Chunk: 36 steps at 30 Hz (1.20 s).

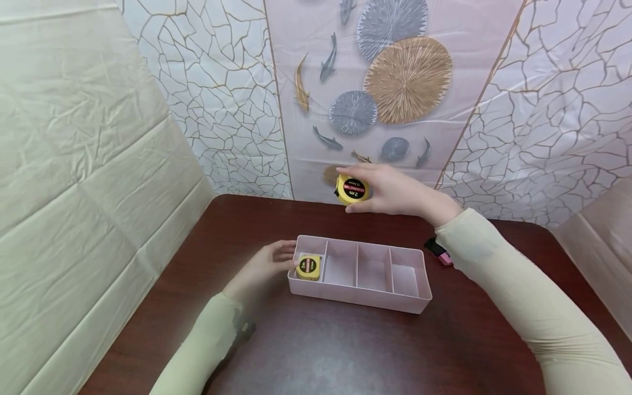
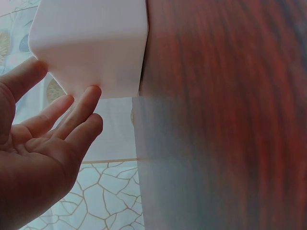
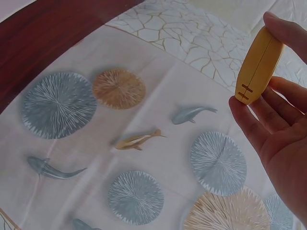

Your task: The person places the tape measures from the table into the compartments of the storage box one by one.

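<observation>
A yellow 2 m tape measure (image 1: 353, 190) is pinched between the thumb and fingers of my right hand (image 1: 392, 190), raised above the far edge of the table. Its narrow yellow edge shows in the right wrist view, gripped by the fingertips (image 3: 237, 106). On the table stands a pale pink tray (image 1: 357, 297) with several compartments in a row. Another yellow tape measure (image 1: 308, 267) lies in its leftmost compartment; the others hold nothing. My left hand (image 1: 266, 264) is at the tray's left end, loosely spread fingers (image 2: 88, 103) against the end wall (image 2: 98, 67).
A black and pink object (image 1: 439, 252) lies right of the tray, partly behind my right sleeve (image 1: 498, 280). Near my left wrist is a small dark item (image 1: 247, 329). The dark wood table (image 1: 375, 351) meets a patterned cloth backdrop (image 1: 316, 148) at the far side.
</observation>
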Available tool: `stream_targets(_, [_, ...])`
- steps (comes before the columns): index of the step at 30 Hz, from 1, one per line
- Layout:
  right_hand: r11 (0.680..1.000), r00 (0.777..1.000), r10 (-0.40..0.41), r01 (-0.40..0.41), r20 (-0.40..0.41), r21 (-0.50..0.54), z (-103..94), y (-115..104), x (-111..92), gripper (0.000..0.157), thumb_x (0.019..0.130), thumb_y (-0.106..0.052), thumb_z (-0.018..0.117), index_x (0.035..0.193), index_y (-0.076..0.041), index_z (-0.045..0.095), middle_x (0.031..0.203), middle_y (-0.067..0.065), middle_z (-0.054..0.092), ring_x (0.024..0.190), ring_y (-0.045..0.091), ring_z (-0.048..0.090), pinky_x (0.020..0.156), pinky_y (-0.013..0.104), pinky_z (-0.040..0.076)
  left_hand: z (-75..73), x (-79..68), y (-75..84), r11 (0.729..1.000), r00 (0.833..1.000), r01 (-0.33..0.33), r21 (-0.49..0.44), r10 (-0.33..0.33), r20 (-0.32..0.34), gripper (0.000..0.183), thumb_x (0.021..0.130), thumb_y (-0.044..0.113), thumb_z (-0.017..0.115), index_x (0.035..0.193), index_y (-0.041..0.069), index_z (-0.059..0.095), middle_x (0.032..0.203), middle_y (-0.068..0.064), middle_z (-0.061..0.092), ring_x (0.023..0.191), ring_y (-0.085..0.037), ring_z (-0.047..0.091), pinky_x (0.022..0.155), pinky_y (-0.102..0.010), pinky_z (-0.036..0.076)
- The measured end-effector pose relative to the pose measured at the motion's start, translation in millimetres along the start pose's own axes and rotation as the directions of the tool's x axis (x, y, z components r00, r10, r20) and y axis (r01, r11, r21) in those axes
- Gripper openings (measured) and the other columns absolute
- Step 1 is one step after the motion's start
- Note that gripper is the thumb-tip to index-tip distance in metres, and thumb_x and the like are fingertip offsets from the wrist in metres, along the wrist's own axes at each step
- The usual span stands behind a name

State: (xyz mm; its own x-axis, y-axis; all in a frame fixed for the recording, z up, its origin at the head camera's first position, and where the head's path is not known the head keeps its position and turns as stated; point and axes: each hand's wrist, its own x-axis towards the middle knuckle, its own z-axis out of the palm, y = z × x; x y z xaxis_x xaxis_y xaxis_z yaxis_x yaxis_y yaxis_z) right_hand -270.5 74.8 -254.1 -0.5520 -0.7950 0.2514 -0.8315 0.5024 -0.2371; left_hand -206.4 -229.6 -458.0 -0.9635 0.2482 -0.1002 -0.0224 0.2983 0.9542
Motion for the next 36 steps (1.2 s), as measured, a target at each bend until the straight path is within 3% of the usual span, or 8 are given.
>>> stream_targets(21, [1.0, 0.999, -0.029, 0.028, 0.015, 0.008, 24.1, 2.8, 1.2, 0.076, 0.084, -0.031, 0.084, 0.146, -0.002, 0.05, 0.138, 0.015, 0.057, 0.118, 0.024, 0.058, 0.098, 0.042, 0.048, -0.5, -0.4, 3.2, 1.0, 1.0, -0.024, -0.011, 0.024, 0.016, 0.056, 0.094, 0.017, 0.073, 0.146, 0.01, 0.051, 0.14, -0.011, 0.058, 0.126, -0.027, 0.058, 0.107, -0.043, 0.046])
stream_targets(28, [0.999, 0.998, -0.03, 0.03, 0.047, 0.012, 29.5, 2.2, 3.2, 0.076, 0.084, -0.03, 0.083, 0.146, -0.001, 0.05, 0.142, 0.018, 0.055, 0.123, 0.029, 0.057, 0.1, 0.045, 0.048, -0.3, -1.0, 3.6, 1.0, 1.0, -0.024, -0.002, 0.024, 0.01, 0.057, 0.094, 0.017, 0.073, 0.146, 0.009, 0.051, 0.139, -0.011, 0.059, 0.125, -0.025, 0.058, 0.105, -0.041, 0.048])
stream_targets(36, [1.0, 0.996, -0.001, -0.001, 0.086, 0.017, 40.0, 1.4, 1.7, 0.078, 0.085, -0.032, 0.082, 0.149, -0.004, 0.047, 0.144, 0.014, 0.053, 0.123, 0.025, 0.056, 0.1, 0.043, 0.047, -0.2, 0.5, 0.9, 1.0, 1.0, -0.017, 0.001, 0.017, 0.009, 0.055, 0.094, 0.02, 0.073, 0.144, 0.012, 0.052, 0.137, -0.009, 0.06, 0.126, -0.025, 0.058, 0.107, -0.044, 0.046])
